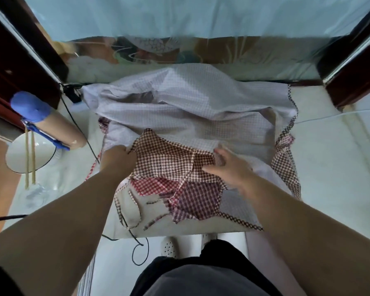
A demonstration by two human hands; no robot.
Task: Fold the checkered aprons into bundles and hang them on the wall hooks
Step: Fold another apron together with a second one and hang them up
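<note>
Now L grip [118, 155] clutches the pale apron [179, 107] edge, R grip [226, 167] too blurry to tell; folding's barely begun, next fold it over.

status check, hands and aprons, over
Left hand grips the aprons at their left side; right hand on the cloth, grip blurred. Aprons spread out, none bundled. Loose ties and a black cable trail at the near edge.

Blue-capped tube [51, 122] & white round base [15, 154] left; blk cable [9, 217] on floor.
</note>
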